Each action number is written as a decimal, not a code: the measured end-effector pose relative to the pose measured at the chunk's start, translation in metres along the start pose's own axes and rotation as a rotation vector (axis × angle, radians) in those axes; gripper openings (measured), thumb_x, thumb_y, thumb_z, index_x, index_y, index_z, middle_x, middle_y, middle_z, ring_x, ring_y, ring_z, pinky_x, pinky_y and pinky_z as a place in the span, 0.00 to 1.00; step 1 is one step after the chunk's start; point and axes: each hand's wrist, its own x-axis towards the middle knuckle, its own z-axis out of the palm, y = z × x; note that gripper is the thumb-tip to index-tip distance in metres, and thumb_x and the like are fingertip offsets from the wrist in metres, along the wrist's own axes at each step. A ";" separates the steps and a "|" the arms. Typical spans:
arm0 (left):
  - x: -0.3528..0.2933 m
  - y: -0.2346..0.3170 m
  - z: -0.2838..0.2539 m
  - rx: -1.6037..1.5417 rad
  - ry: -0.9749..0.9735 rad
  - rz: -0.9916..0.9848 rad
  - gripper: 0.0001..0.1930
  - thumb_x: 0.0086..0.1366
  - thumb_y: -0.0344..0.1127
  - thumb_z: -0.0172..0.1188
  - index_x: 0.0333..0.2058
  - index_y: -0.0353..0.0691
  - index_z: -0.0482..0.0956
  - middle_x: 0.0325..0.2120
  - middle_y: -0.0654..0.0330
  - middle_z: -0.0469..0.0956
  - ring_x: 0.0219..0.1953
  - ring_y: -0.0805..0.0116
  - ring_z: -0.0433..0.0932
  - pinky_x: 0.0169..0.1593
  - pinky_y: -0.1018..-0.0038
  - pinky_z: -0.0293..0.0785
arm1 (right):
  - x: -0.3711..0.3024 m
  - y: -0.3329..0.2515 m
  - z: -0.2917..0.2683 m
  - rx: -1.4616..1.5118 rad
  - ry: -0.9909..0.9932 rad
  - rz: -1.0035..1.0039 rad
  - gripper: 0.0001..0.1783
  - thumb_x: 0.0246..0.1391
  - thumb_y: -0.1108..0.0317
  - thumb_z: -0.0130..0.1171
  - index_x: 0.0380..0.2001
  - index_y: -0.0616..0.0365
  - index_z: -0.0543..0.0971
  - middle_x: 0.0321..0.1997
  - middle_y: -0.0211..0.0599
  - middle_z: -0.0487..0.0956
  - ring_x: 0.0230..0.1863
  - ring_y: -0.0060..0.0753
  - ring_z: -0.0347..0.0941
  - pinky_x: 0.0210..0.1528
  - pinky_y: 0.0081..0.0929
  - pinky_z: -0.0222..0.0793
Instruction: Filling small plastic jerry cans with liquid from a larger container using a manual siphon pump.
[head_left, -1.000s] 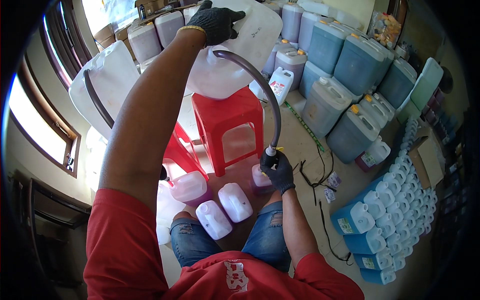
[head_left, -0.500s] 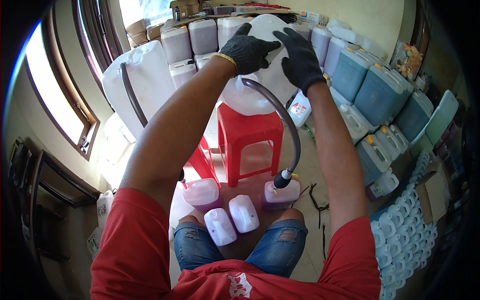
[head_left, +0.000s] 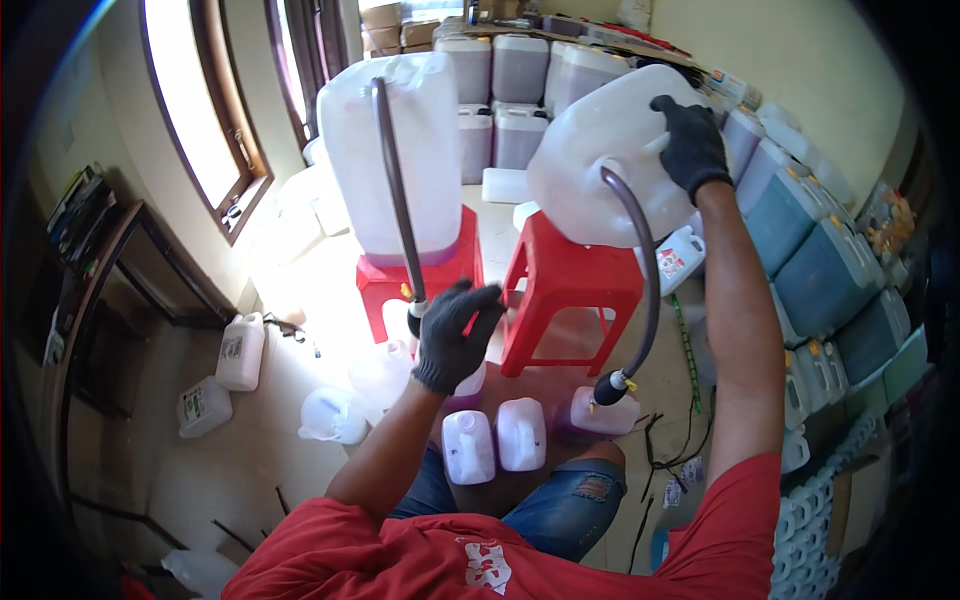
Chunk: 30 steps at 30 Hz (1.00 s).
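Observation:
A large white jerrycan (head_left: 590, 140) lies tilted on a red stool (head_left: 585, 275). My right hand (head_left: 692, 145), in a black glove, grips its upper right side. A dark hose (head_left: 650, 260) runs from its opening down to a black pump bulb (head_left: 608, 388) at a small jug of purple liquid (head_left: 610, 412). My left hand (head_left: 458, 335), gloved too, hovers with fingers apart beside the lower end of a second hose (head_left: 395, 180). That hose comes from an upright white jerrycan (head_left: 390, 150) with some pink liquid at its bottom, on another red stool (head_left: 468, 250).
Two small white jugs (head_left: 469, 447) stand between my knees. A white funnel-like container (head_left: 333, 415) lies left of them. Filled jerrycans (head_left: 520, 70) line the back, and blue-green ones (head_left: 825, 262) the right. Black straps (head_left: 660, 450) and many small bottles (head_left: 805, 530) are at right.
My left hand has left the tilted jerrycan and come down left, near the other hose. My right hand stays on the jerrycan. The view has swung left, showing the upright jerrycan fully.

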 end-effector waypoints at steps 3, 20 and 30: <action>-0.146 -0.043 -0.072 0.162 -0.007 -0.467 0.11 0.66 0.29 0.65 0.46 0.34 0.86 0.31 0.53 0.88 0.35 0.61 0.88 0.43 0.68 0.81 | 0.004 0.001 0.005 -0.025 0.018 0.024 0.33 0.42 0.84 0.59 0.53 0.45 0.77 0.33 0.43 0.79 0.42 0.53 0.76 0.49 0.49 0.71; -0.216 -0.250 -0.164 0.696 -0.710 -0.624 0.32 0.56 0.41 0.73 0.59 0.39 0.77 0.45 0.44 0.84 0.47 0.41 0.81 0.54 0.53 0.76 | -0.003 -0.023 0.003 -0.147 -0.112 0.036 0.30 0.43 0.75 0.66 0.54 0.43 0.76 0.40 0.43 0.85 0.49 0.54 0.80 0.57 0.52 0.68; -0.167 -0.057 -0.249 0.450 -0.135 -0.225 0.27 0.45 0.32 0.81 0.47 0.35 0.84 0.39 0.50 0.84 0.41 0.51 0.82 0.47 0.60 0.78 | -0.020 -0.005 -0.013 -0.161 -0.129 0.196 0.30 0.46 0.78 0.66 0.55 0.45 0.77 0.44 0.46 0.86 0.54 0.53 0.80 0.60 0.49 0.71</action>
